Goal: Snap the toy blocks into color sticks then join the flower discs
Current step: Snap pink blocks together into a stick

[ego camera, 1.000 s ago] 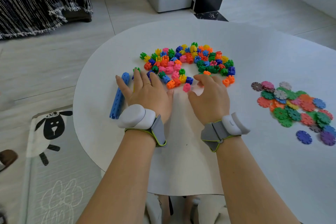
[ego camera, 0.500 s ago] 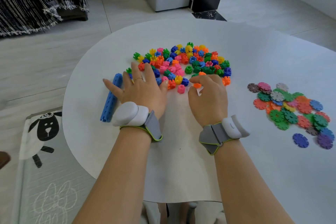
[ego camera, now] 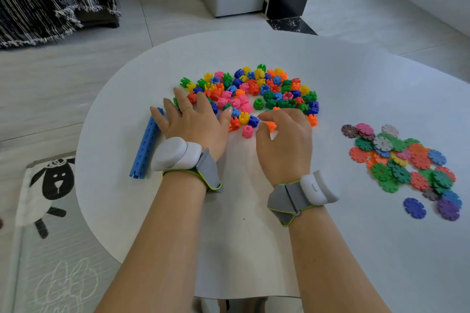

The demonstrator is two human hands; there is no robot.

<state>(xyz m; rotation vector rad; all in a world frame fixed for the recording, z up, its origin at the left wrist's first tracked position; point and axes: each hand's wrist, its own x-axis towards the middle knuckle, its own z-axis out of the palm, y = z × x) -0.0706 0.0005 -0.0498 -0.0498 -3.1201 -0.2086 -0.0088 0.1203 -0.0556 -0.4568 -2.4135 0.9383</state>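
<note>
Orange next, probably: just pinched an orange block (ego camera: 270, 126) off pile (ego camera: 254, 89) with right hand (ego camera: 284, 145), keeping left hand (ego camera: 195, 122) flat, spread, beside blue stick (ego camera: 146, 150).

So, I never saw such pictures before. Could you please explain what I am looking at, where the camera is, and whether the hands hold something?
There is no machine here: a person works with two bare hands. All pictures come from one camera worn on the person's head, looking down. Each wrist carries a white device on a grey strap; its purpose does not show. On the white table lie a pile of small colored blocks, a blue stick at the left, and flat flower discs at the right. The left hand lies open at the pile's edge and holds nothing. The right hand, fingers curled, seems to pinch one orange block.
</note>
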